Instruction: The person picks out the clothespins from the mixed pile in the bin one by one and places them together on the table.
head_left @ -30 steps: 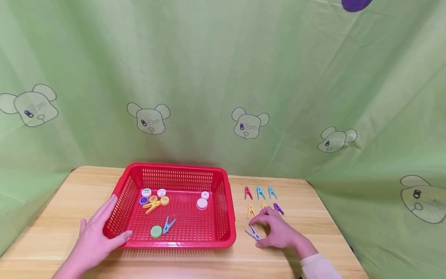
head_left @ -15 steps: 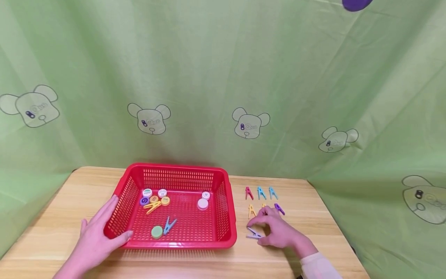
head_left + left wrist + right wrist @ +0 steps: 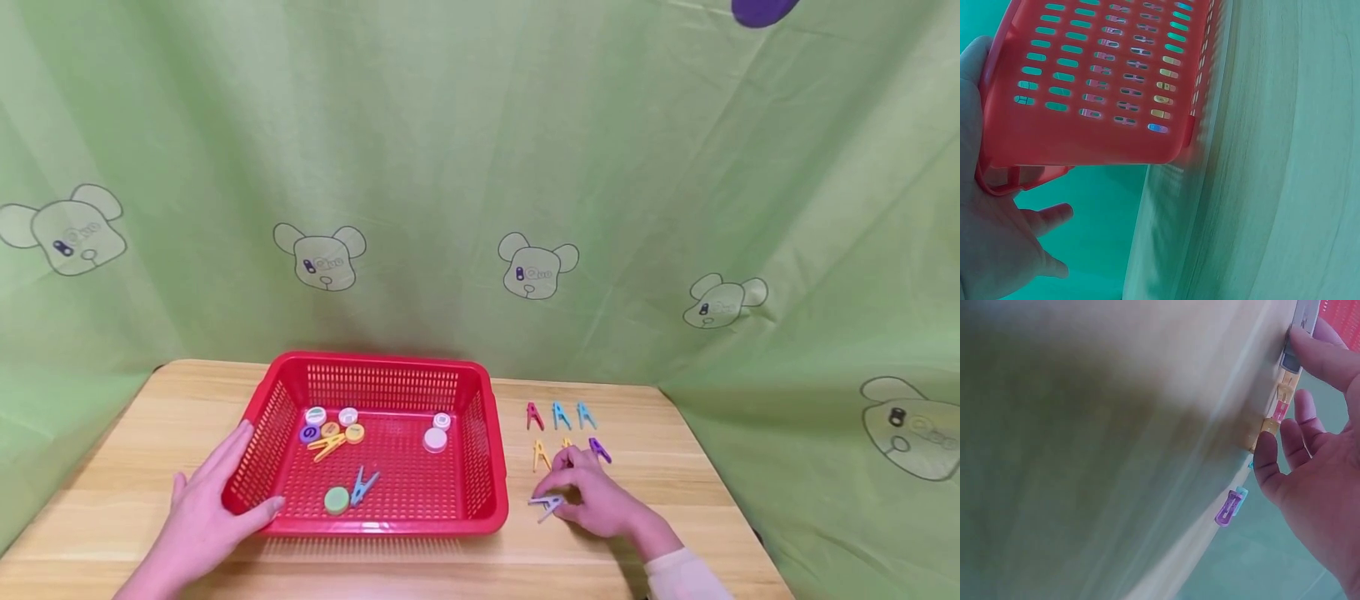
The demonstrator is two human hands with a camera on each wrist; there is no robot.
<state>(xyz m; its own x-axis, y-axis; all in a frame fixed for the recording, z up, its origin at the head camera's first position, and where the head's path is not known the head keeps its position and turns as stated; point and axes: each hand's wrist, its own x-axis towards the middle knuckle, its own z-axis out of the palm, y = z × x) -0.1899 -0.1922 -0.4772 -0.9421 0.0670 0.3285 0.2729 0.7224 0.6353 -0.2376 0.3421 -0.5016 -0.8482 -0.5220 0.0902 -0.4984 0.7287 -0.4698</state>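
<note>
My left hand (image 3: 201, 517) rests at the near left corner of a red plastic basket (image 3: 390, 527), thumb over the front rim, fingers fairly straight along the left side. Seen from the left wrist, the basket's corner (image 3: 1085, 144) sits between the thumb and the spread fingers. To the basket's right, my right hand (image 3: 600, 500) pinches a grey clothespin (image 3: 549, 504) low over the table, its legs pointing left and toward me. In the right wrist view the clothespin (image 3: 1300, 337) shows at the fingertips, and the other fingers are loosely bent.
Beyond the right hand stand clothespins in two rows: pink (image 3: 534, 416) and two blue (image 3: 561, 415) behind, yellow (image 3: 541, 456), a mostly hidden yellow and purple (image 3: 600, 450) before them. The basket holds several bottle caps (image 3: 337, 500), a yellow clothespin (image 3: 327, 446) and a blue one (image 3: 363, 485).
The grey clothespin has turned in the right hand's fingers, its legs swinging from upper left to lower left. The left hand and basket have stayed in place.
</note>
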